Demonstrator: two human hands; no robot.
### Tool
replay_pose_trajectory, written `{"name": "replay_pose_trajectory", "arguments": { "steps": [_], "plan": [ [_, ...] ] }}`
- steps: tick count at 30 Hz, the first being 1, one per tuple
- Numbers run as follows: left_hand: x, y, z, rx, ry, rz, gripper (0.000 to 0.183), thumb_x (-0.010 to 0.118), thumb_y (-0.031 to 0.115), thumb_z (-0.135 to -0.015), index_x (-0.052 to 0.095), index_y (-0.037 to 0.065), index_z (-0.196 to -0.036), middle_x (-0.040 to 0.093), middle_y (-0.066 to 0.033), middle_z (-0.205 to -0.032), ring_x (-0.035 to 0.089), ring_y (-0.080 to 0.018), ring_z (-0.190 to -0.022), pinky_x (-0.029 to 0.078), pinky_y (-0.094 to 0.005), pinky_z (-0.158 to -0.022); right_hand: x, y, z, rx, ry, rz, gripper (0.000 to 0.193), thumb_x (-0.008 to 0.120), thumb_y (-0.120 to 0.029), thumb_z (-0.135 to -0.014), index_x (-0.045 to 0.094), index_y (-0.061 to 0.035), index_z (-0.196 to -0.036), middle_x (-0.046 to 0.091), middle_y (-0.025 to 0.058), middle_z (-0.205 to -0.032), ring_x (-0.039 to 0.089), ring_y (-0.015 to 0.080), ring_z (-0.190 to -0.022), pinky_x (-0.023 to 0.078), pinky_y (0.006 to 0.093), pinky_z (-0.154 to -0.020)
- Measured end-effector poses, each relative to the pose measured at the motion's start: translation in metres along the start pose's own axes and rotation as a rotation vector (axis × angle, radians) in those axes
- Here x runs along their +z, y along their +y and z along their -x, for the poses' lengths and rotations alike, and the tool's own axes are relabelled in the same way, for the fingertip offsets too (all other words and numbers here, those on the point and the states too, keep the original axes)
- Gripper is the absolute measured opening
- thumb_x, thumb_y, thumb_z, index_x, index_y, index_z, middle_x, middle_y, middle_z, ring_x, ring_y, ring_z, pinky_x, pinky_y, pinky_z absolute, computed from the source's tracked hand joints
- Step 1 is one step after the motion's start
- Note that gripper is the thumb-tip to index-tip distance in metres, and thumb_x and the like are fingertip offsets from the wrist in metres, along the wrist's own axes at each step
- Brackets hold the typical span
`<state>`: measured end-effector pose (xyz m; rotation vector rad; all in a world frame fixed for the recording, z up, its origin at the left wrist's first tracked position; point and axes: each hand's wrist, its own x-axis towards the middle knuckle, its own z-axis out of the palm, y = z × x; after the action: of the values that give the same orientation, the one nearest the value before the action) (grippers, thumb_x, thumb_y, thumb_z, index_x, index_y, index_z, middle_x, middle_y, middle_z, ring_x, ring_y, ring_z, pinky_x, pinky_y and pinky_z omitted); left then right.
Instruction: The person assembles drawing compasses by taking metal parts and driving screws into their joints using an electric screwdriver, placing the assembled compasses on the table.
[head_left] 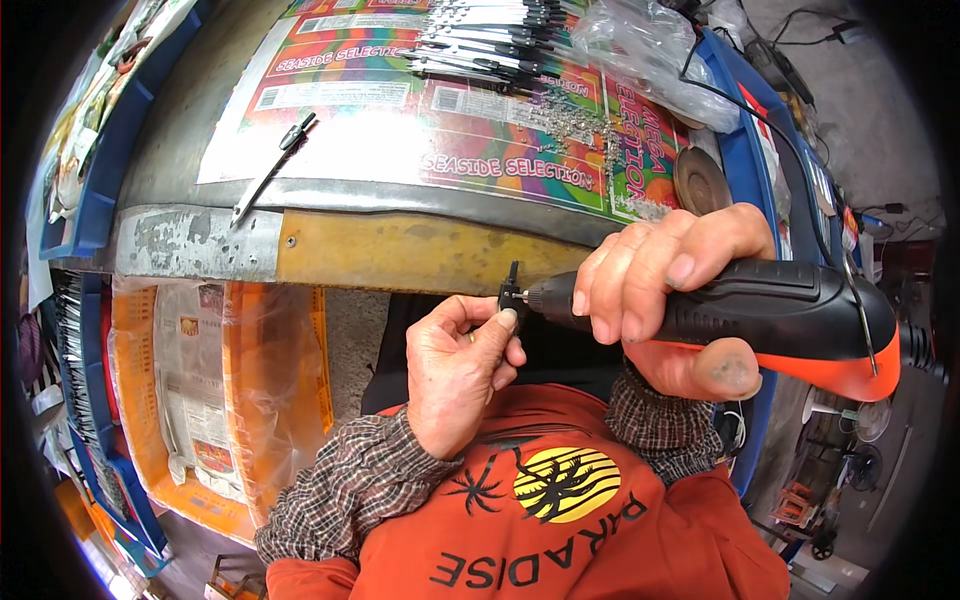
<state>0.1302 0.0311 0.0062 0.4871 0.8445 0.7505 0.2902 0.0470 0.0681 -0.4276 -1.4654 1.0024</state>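
My left hand [450,370] pinches a small black plastic piece [511,290] between thumb and fingers, just off the bench's near edge. Wrapped around a black and orange electric screwdriver [790,290], my right hand [640,270] holds it level. The screwdriver's tip points left and meets the side of the black piece. A slim part [275,165], black at one end and pale at the other, lies alone on the left of the bench. Farther back is a pile of similar slim black-and-silver parts [485,50]. Small silver screws [570,120] are strewn beside the pile.
A colourful printed sheet [360,125] covers the bench top. A round brown disc [702,182] and a clear plastic bag [640,45] lie at the right. Blue bins [115,160] flank the bench. An orange crate [240,390] with a plastic liner stands below left.
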Motion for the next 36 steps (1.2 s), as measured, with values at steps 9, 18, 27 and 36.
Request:
{"name": "replay_pose_trajectory", "arguments": {
  "steps": [9, 18, 27, 36],
  "plan": [
    [-0.001, -0.003, -0.001, 0.020, 0.015, 0.011, 0.008, 0.055, 0.003, -0.086, 0.052, -0.003, -0.089, 0.055, -0.0054, -0.062, 0.047, -0.0059, -0.049, 0.035, -0.0175, -0.040, 0.005, 0.001, -0.007, 0.029, -0.086, 0.055, 0.050, 0.067, -0.045, -0.077, 0.041, -0.0053, -0.094, 0.052, 0.0045, -0.067, 0.053, 0.0160, -0.053, 0.048, 0.0325, -0.055],
    [0.002, -0.002, 0.000, -0.009, 0.041, 0.042, 0.007, 0.055, 0.003, -0.086, 0.052, -0.003, -0.089, 0.054, -0.0046, -0.063, 0.049, -0.0059, -0.051, 0.035, -0.0173, -0.040, 0.018, 0.000, -0.004, 0.094, 0.037, 0.103, 0.055, 0.067, -0.049, -0.074, 0.042, -0.0054, -0.095, 0.051, 0.0040, -0.068, 0.052, 0.0148, -0.055, 0.046, 0.0308, -0.055],
    [0.004, 0.000, 0.001, -0.016, 0.035, 0.042, 0.008, 0.055, 0.003, -0.086, 0.052, -0.003, -0.089, 0.054, -0.0046, -0.063, 0.047, -0.0056, -0.050, 0.034, -0.0170, -0.040, 0.012, 0.003, -0.006, 0.053, 0.018, 0.069, 0.058, 0.067, -0.053, -0.072, 0.042, -0.0050, -0.095, 0.052, 0.0039, -0.068, 0.052, 0.0149, -0.055, 0.047, 0.0312, -0.055],
    [0.001, -0.002, 0.000, -0.002, 0.039, 0.034, 0.008, 0.056, 0.004, -0.086, 0.053, -0.003, -0.089, 0.054, -0.0043, -0.063, 0.048, -0.0056, -0.050, 0.034, -0.0170, -0.040, 0.013, -0.002, -0.007, 0.122, 0.034, 0.073, 0.061, 0.069, -0.052, -0.070, 0.042, -0.0040, -0.096, 0.052, 0.0032, -0.066, 0.053, 0.0159, -0.054, 0.048, 0.0319, -0.055]
  ]
}}
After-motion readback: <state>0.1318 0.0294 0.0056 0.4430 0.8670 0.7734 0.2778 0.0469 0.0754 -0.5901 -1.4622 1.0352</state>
